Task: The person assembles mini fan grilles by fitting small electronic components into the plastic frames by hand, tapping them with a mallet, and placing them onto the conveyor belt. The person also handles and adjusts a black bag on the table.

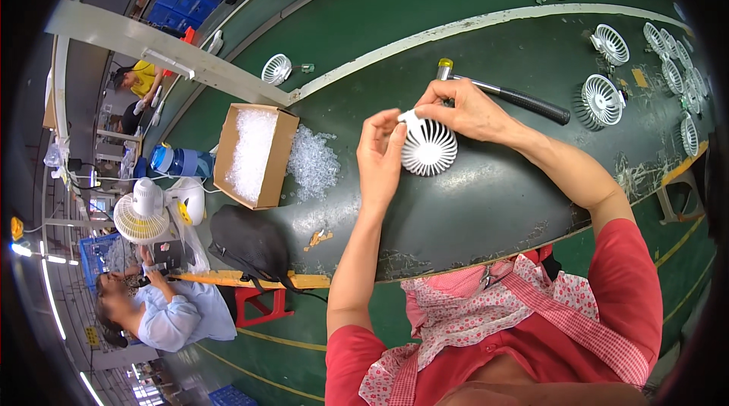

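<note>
Between my two hands is a white round slatted fan cover point(429, 149), held just above the dark worktable point(486, 193). My left hand point(382, 151) grips the cover's small neck piece at its upper left, thumb and fingers closed. My right hand point(471, 111) pinches the same neck from the other side, its fingertips pressed together there. Whatever small part may sit between the fingertips is hidden. Just beyond my right hand lies a hammer point(531, 104) with a black grip and a yellow-tipped head.
A cardboard box point(278, 159) of clear small pieces stands at left, with a loose pile point(314, 163) beside it. A black bag point(249, 243) lies nearer. More fan covers point(602, 100) are at right. Behind runs a green conveyor belt point(425, 3). Other people are at left.
</note>
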